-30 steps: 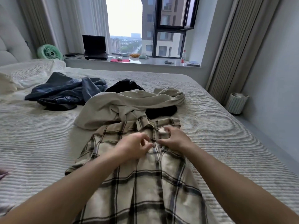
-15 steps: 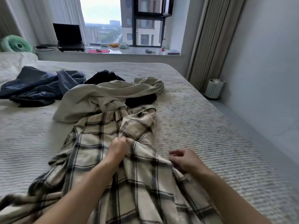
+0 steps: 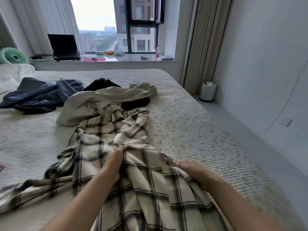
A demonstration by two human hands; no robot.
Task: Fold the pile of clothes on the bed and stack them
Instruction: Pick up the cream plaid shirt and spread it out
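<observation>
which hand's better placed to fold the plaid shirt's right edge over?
Probably right. The right hand already pinches the plaid shirt at its right edge; the left hand has its grip on bunched fabric mid-shirt, good for anchoring.

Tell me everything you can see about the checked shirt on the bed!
The checked shirt is cream with dark crossing lines and looks like soft woven cloth. It lies unfolded and rumpled on the bed, collar end far from the person, one sleeve trailing off toward the left. Its collar end touches the beige garment beyond it. The left hand grips a bunch of cloth near its middle, and the right hand grips its right edge.
</observation>
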